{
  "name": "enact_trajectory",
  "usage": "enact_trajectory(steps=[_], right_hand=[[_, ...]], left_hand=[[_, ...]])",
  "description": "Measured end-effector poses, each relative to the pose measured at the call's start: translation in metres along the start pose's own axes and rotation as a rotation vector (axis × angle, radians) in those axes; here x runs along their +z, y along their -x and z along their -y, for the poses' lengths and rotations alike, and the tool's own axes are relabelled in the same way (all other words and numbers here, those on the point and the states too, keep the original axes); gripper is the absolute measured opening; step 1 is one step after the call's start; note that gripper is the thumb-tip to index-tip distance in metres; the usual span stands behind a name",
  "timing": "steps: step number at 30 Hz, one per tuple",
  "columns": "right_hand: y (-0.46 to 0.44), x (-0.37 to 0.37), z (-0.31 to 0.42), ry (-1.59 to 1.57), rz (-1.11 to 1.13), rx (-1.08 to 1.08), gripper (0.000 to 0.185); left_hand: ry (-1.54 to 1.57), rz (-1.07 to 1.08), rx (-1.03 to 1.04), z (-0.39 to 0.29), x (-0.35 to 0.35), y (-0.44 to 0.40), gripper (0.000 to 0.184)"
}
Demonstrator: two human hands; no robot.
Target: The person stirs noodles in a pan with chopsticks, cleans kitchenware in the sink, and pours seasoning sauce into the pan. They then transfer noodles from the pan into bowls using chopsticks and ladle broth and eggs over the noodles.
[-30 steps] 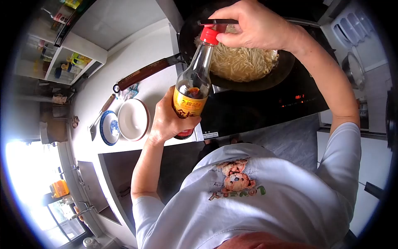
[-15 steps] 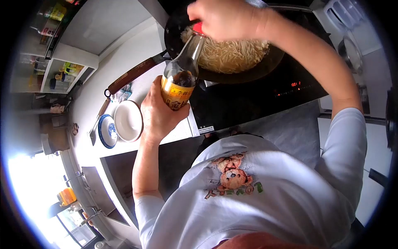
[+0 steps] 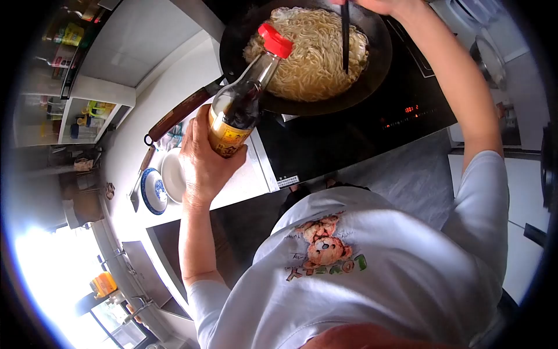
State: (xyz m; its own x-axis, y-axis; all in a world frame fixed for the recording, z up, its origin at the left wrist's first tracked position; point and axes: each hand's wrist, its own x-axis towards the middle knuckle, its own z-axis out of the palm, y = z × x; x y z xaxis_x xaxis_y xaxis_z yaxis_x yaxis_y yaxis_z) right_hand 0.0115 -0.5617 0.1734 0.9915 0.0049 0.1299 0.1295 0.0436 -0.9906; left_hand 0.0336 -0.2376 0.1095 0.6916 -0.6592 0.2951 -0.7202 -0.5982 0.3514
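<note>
My left hand (image 3: pixel 210 166) is wrapped round a soy sauce bottle (image 3: pixel 235 110), a clear glass bottle with dark liquid and a yellow label. The bottle leans to the right, and its red cap (image 3: pixel 275 42), which looks flipped up, is over the near left part of a wok (image 3: pixel 378 81). A mass of pale noodles (image 3: pixel 308 64) fills the wok's middle. At the top edge my right hand (image 3: pixel 381 4), partly cut off, is closed on dark chopsticks (image 3: pixel 345 43), their tips down at the noodles.
The wok sits on a black cooktop (image 3: pixel 325 139) with red lit digits. Its wooden handle (image 3: pixel 183 113) reaches over the white counter (image 3: pixel 131 125). A blue-rimmed dish (image 3: pixel 153 192), a white bowl (image 3: pixel 172 174) and a spatula (image 3: pixel 136 189) lie left of my left hand.
My right hand has left the bottle's red cap, moved right and now holds chopsticks over the noodles. My left hand has shifted slightly left with the bottle.
</note>
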Motion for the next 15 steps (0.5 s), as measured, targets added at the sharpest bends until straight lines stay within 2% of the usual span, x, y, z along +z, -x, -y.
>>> enact_trajectory(steps=[3,5,6,7,9,11,13,15], right_hand=[[0.026,-0.017,-0.024,-0.147,-0.12,0.095,0.033],[0.041,-0.023,-0.03,-0.091,-0.169,0.108,0.035],[0.047,-0.024,-0.03,0.004,-0.19,0.088,0.038],[0.054,-0.025,-0.023,0.191,-0.306,0.215,0.038],[0.066,-0.028,-0.015,0.524,-0.31,0.29,0.037],[0.076,-0.033,-0.01,0.537,-0.307,0.309,0.028],[0.084,-0.032,-0.007,0.568,-0.278,0.211,0.019],[0.087,-0.032,-0.008,0.59,-0.302,0.203,0.016]], left_hand=[[-0.179,0.019,0.051,0.009,-0.002,-0.004,0.069],[-0.28,0.062,0.038,0.007,-0.006,-0.008,0.07],[-0.313,0.071,0.043,0.008,-0.007,-0.01,0.07],[-0.346,0.08,0.049,0.009,-0.008,-0.012,0.07],[-0.393,0.115,0.054,0.012,-0.012,-0.017,0.072],[-0.475,0.126,0.08,0.016,-0.012,-0.022,0.076],[-0.481,0.128,0.097,0.014,-0.013,-0.026,0.075],[-0.469,0.135,0.099,0.014,-0.013,-0.031,0.075]])
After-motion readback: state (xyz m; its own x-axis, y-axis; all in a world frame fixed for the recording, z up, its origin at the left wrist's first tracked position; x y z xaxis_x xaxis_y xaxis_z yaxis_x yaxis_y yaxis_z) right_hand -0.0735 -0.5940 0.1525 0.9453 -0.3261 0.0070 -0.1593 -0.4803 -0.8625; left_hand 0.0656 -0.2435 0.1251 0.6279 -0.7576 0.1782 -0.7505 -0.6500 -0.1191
